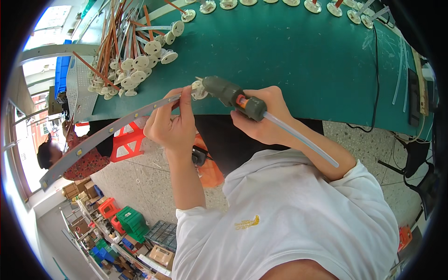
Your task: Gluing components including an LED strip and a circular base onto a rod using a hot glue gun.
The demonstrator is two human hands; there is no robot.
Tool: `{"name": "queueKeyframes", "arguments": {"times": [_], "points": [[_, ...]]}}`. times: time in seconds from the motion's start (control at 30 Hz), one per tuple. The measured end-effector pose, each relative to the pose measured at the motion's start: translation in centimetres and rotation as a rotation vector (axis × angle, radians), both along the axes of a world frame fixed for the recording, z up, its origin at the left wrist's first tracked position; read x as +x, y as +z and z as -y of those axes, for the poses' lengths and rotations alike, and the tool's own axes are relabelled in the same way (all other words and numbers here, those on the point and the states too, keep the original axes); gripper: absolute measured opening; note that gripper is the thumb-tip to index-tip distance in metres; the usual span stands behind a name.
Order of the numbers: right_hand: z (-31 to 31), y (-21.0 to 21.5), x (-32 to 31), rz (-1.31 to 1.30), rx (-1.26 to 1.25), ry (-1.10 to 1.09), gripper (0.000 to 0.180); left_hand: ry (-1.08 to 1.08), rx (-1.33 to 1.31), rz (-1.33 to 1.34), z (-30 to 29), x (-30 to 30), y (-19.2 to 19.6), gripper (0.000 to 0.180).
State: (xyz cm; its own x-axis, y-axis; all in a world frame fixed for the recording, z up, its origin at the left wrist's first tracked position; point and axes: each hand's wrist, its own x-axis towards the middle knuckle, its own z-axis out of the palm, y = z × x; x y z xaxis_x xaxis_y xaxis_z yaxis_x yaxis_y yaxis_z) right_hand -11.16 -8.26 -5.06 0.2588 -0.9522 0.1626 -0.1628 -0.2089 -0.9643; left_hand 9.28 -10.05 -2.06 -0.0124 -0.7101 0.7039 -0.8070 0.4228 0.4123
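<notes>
My left hand (pixel 171 123) pinches the end of a long grey light strip (pixel 100 135) that runs down to the left, with a small white round fitting (pixel 199 89) at its tip. My right hand (pixel 263 116) grips a dark green glue gun (pixel 231 94) with an orange trigger. Its nozzle touches the white fitting. A clear glue stick (pixel 301 140) juts from the gun's rear over my forearm. Both hands hover at the near edge of the green table (pixel 289 60).
A heap of strips with white round fittings (pixel 128 60) lies at the table's left. More white fittings (pixel 261 3) line the far edge. A black cable (pixel 376 70) crosses the right side. A seated person (pixel 70 154), a red stool (pixel 126 140) and crates (pixel 130 221) are on the floor.
</notes>
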Motion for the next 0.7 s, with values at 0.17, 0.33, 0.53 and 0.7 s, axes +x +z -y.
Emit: {"name": "queueKeyframes", "arguments": {"times": [0.17,0.33,0.53,0.7], "points": [[-0.7,1.1,-3.1,0.154,0.186,-0.014,0.010,0.025,0.061,-0.154,0.2,0.7,0.9,0.009],[-2.1,2.7,-10.0,0.429,0.345,-0.133,0.021,-0.079,0.037,-0.333,2.2,-0.8,2.4,0.010],[-4.6,2.5,-14.5,0.585,0.315,-0.286,0.061,-0.270,0.197,-0.345,8.5,-6.5,2.6,0.011],[-5.3,1.9,-16.2,0.621,0.247,-0.405,0.048,-0.501,0.269,-0.358,11.5,-13.7,2.3,0.012]]}}
